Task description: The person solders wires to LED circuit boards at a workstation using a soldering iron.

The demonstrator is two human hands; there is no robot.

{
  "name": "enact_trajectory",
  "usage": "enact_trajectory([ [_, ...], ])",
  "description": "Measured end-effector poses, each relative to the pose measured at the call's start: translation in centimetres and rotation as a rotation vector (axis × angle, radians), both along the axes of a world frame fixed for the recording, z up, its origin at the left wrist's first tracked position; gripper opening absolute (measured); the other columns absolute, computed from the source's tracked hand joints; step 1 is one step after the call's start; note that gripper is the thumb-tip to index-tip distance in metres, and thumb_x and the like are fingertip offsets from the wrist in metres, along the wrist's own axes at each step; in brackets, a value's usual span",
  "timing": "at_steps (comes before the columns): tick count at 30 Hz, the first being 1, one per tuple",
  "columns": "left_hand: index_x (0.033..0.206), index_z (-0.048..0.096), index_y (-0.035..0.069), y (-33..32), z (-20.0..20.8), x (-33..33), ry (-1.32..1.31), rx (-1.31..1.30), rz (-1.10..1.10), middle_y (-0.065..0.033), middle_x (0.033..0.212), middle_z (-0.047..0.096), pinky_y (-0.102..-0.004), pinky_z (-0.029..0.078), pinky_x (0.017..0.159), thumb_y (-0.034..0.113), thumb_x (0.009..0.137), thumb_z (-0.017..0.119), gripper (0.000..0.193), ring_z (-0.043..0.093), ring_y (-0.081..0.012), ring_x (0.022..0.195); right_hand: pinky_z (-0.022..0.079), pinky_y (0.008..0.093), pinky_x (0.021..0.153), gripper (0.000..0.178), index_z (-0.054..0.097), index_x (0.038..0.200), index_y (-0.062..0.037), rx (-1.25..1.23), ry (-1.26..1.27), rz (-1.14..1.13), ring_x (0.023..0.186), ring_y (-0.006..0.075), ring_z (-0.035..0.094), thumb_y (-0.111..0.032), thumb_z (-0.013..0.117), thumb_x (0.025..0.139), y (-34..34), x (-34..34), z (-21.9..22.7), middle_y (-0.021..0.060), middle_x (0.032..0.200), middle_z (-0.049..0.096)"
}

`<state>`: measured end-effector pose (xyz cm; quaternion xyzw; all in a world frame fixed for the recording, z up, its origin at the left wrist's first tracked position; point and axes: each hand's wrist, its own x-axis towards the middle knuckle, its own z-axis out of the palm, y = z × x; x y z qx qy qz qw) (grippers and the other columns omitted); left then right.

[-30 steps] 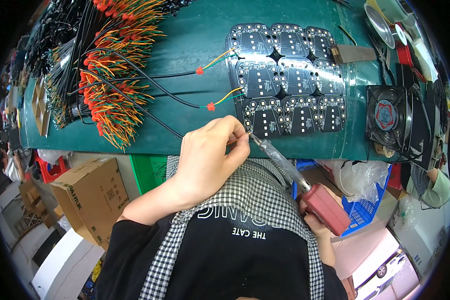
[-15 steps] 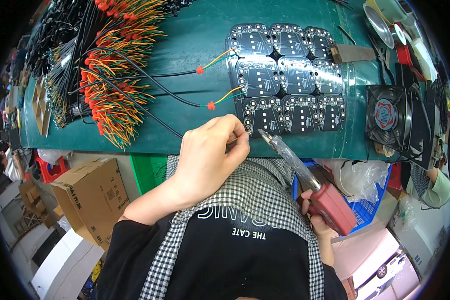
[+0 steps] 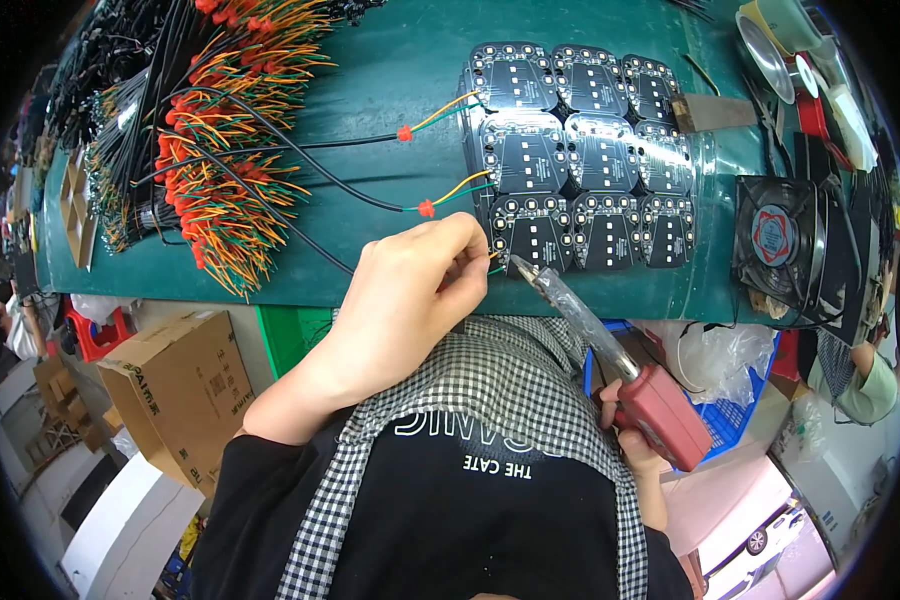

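My left hand (image 3: 398, 305) is closed in a pinch on a cable at the near left corner of a stacked panel of black circuit boards (image 3: 610, 232). Short orange and green wire ends (image 3: 494, 262) poke out past its fingertips, by the board's edge. Two other black cables with red beads (image 3: 426, 208) run to the panel's left side, their yellow and green wires reaching the boards. Low on the right, my right hand (image 3: 638, 448) grips a red soldering gun (image 3: 662, 418). Its tip (image 3: 518, 264) points at the nearest left board, close to the wire ends; contact cannot be told.
A large bundle of cables with red beads (image 3: 195, 200) lies on the green tabletop (image 3: 370, 60) at left. On the right are a metal strip (image 3: 715, 113) overlapping the panel and a black fan (image 3: 770, 235). A cardboard box (image 3: 175, 385) and blue crate (image 3: 735, 415) stand below the table edge.
My left hand has shifted slightly left and away from me, and the wire ends show more beyond its fingers. The board panel sits slightly farther right. The soldering gun has barely moved.
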<state>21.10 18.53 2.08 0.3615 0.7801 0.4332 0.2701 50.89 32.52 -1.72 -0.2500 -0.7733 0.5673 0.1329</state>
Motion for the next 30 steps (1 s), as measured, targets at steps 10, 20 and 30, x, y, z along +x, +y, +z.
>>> enact_trajectory([
  [10,0.082,0.062,0.002,-0.1,1.0,-0.3,-0.099,-0.115,0.037,-0.0055,0.069,0.056,-0.0284,0.044,0.054,0.005,0.075,0.07,0.01,0.054,-0.0159,0.058,0.054,0.0319,0.067,0.071,0.058,0.113,0.0062,-0.066,-0.053,-0.011,0.069,0.0216,0.068,-0.05,0.076,0.074,0.0,0.4,0.4,0.0089,0.083,0.069],
  [20,0.082,0.064,0.001,0.2,0.8,0.5,0.056,-0.05,0.033,-0.0044,0.073,0.059,-0.0256,0.04,0.055,0.002,0.076,0.068,0.007,0.05,-0.0126,0.06,0.054,0.0327,0.07,0.073,0.059,0.112,0.0053,-0.06,-0.041,-0.012,0.075,0.0247,0.068,-0.051,0.079,0.07,-0.1,0.5,0.1,0.0111,0.088,0.068],
  [30,0.083,0.061,0.001,0.3,0.8,0.3,0.118,-0.095,-0.002,-0.0057,0.074,0.059,-0.0265,0.042,0.055,0.003,0.075,0.066,0.009,0.051,-0.0141,0.06,0.054,0.0338,0.073,0.073,0.06,0.112,0.0055,-0.071,-0.029,-0.049,0.08,0.0264,0.069,-0.049,0.081,0.068,-0.3,-1.1,1.2,0.013,0.092,0.069],
])
